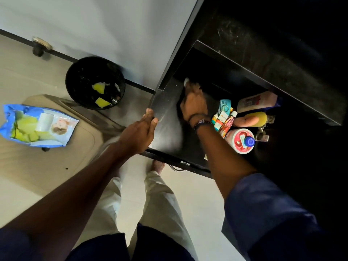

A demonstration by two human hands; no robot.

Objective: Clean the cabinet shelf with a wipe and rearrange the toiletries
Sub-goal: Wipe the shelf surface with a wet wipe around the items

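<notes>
No brand or writing can be read on any of the packaging; the labels are too small and blurred. The right hand (pixel 194 102) reaches into the dark cabinet shelf (pixel 169 129) with its fingers curled down over a white wipe (pixel 186 82), pressing it against the far left part of the shelf; only a corner of the wipe shows beyond the fingertips. A dark beaded bracelet sits on that wrist. The left hand (pixel 139 132) rests on the cabinet's left side panel (pixel 162 102), fingers held together and flat, thumb on the panel's near face, holding nothing. The toiletries are bunched at the right of the shelf: a teal comb (pixel 225 104), small orange-and-white tubes (pixel 221 119), a pink lotion bottle (pixel 256 101) lying on its side, a yellow bottle (pixel 254 118), a round pink tub (pixel 237 141) and a blue-capped bottle (pixel 249 141). On the floor to the left stands a black bin (pixel 75 83) holding yellow scraps, and a blue wipes pack (pixel 37 127) lies on a beige lid.
</notes>
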